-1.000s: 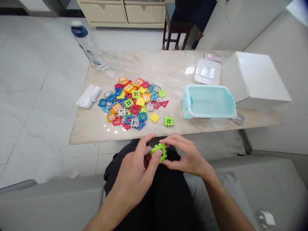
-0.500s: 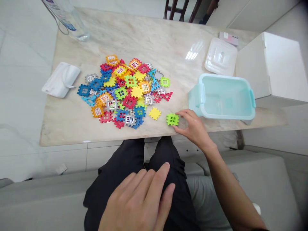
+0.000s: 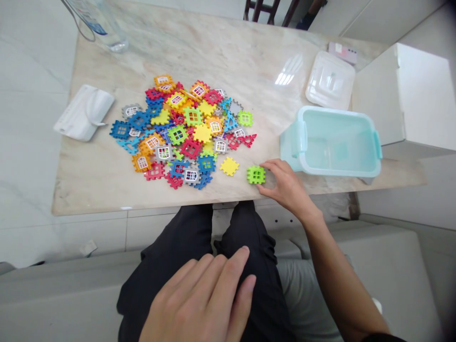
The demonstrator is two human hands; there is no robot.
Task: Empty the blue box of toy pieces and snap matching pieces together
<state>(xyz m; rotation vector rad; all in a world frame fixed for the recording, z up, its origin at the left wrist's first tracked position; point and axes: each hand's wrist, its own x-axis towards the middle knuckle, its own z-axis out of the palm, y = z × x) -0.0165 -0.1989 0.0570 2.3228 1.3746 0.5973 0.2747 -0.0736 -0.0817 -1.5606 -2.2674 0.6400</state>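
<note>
My right hand [image 3: 285,187] is at the table's near edge, thumb and index finger at the near and far sides of a green square building block [image 3: 256,175] with a window grid and toothed edges. The block lies flat and looks thick, like stacked pieces. Just left of it is a loose yellow toothed piece [image 3: 229,166]. Further left spreads a pile of interlocking plastic pieces [image 3: 191,148] in red, blue, orange, yellow, green and grey, some with white window inserts. My left hand [image 3: 203,299] hovers over my lap, back up, thumb apart, with nothing visible in it; its palm is hidden.
A light-blue plastic tub [image 3: 294,142] stands right of my right hand, with a clear lid [image 3: 330,80] behind it. A white box [image 3: 402,95] is at the far right. On the left are a white tissue pack [image 3: 83,113] and a clear bottle [image 3: 107,28] on the marble table [image 3: 213,42].
The camera view has shifted slightly. Both hands keep nearly the same pose, and the green building block stays between my right thumb and index finger.
</note>
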